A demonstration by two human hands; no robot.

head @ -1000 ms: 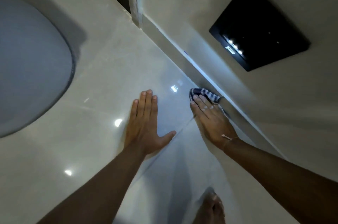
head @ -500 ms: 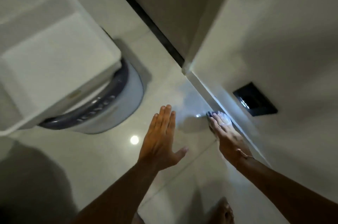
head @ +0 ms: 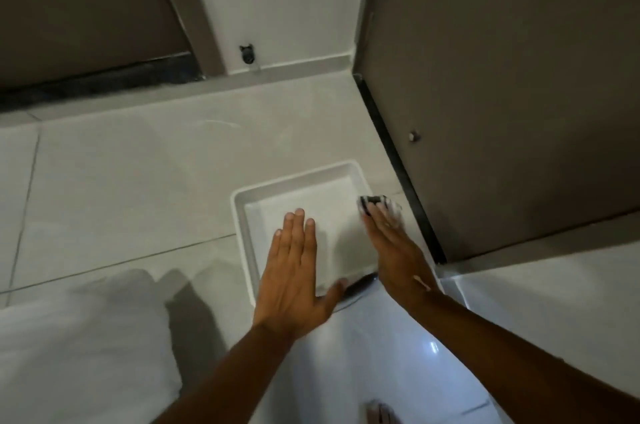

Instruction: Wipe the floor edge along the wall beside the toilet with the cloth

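Right hand (head: 391,243) presses striped cloth (head: 381,204) flat on floor (head: 138,181), at 3 o'clock of white tray (head: 242,215), near wall (head: 519,112) skirting. Left hand (head: 294,271) spread wide, empty. Judgement: mid-wipe, edge toward 12 o'clock unwiped.

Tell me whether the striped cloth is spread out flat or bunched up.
Bunched up. The cloth shows only as a small crumpled wad past the fingertips of the right hand, which presses it flat-handed near the dark strip at the wall's foot.

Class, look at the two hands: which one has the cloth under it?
The right hand, nearest the dark wall, presses the striped cloth with its fingers; the left hand lies flat and bare.
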